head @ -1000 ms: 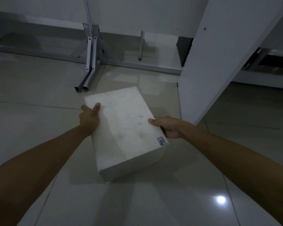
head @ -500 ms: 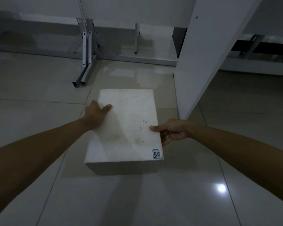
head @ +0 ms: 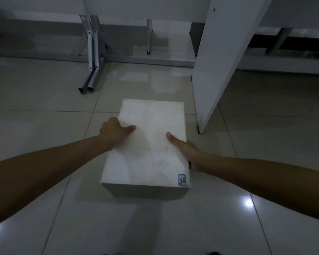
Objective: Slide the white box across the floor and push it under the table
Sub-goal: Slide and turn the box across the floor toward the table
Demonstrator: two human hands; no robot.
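The white box (head: pixel 147 142), smudged, with a small label at its near right corner, lies on the tiled floor (head: pixel 44 126), long axis pointing toward the table (head: pixel 223 57). The left hand (head: pixel 114 131) and right hand (head: pixel 187 151) grip its sides.

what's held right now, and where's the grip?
The box: left hand on its left edge, right hand on its right edge, thumbs on top. It sits on the floor.
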